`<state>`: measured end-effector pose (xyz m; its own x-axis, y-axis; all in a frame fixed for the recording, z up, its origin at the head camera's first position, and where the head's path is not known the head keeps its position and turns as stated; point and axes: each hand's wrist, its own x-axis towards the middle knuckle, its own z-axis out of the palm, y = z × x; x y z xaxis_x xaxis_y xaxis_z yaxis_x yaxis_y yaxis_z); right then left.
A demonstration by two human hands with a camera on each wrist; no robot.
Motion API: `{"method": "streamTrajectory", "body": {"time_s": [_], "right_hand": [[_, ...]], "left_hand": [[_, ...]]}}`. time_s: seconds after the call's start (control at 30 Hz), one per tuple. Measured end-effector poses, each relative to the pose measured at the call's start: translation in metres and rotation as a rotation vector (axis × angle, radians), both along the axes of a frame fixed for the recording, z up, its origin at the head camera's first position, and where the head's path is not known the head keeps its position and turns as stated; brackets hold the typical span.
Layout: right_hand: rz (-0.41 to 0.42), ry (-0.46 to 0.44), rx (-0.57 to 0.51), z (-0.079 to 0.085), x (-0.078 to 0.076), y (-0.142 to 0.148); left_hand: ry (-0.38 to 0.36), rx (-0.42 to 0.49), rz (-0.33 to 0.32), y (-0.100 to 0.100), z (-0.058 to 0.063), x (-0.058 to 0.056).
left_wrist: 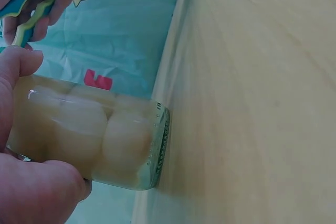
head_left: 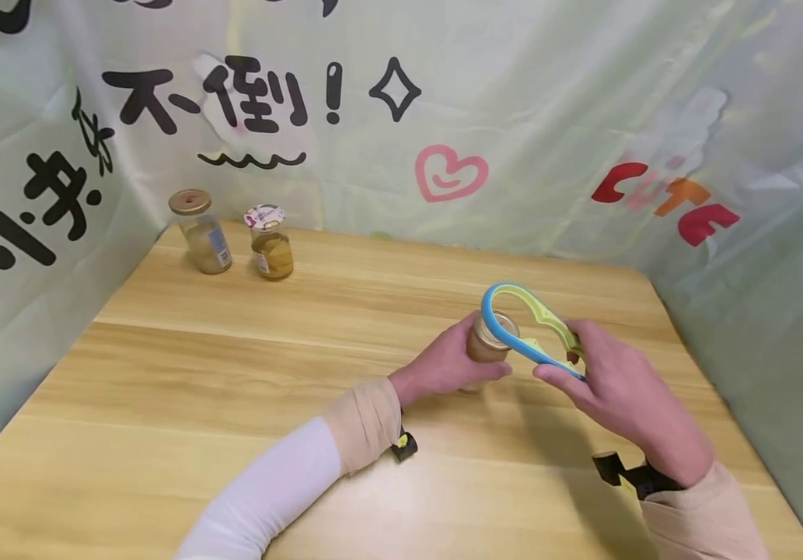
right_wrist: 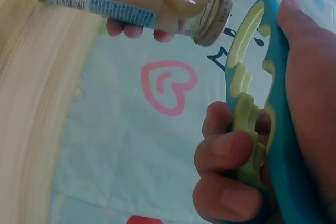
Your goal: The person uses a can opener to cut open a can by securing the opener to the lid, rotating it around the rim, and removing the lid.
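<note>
The jar [head_left: 487, 349] is gripped upright by the left hand [head_left: 446, 362], fingers and thumb curled round its sides, its base on or just above the table [head_left: 268, 350]. The opener [head_left: 528, 348] is held in the right hand's [head_left: 618, 381] curled fingers, its loop near the lid [right_wrist: 216, 17] but apart. A tall jar [head_left: 205, 243] and a short jar [head_left: 274, 255] are set far left.

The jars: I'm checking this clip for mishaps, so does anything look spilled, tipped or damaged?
Nothing stands out. The jar in the left hand has its lid on; the gold-lidded jar and the patterned-lid jar at the back stand upright and closed, and no spill shows on the table. Fine cracks I cannot rule out.
</note>
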<state>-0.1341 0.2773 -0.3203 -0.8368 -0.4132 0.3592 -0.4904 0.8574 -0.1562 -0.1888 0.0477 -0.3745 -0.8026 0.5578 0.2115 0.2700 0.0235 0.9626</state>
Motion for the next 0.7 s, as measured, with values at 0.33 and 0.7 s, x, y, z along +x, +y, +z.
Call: {"method": "streamTrajectory", "body": {"time_s": [0.33,0.7], "right_hand": [[-0.007,0.0,0.029,0.006,-0.0072,-0.0101],[-0.009,-0.004,0.074,0.0021,-0.005,-0.01]], "left_hand": [[-0.034,0.014,-0.011,-0.0005,-0.0015,0.0011],[-0.012,0.028,-0.016,0.0015,-0.0034,-0.0012]]}}
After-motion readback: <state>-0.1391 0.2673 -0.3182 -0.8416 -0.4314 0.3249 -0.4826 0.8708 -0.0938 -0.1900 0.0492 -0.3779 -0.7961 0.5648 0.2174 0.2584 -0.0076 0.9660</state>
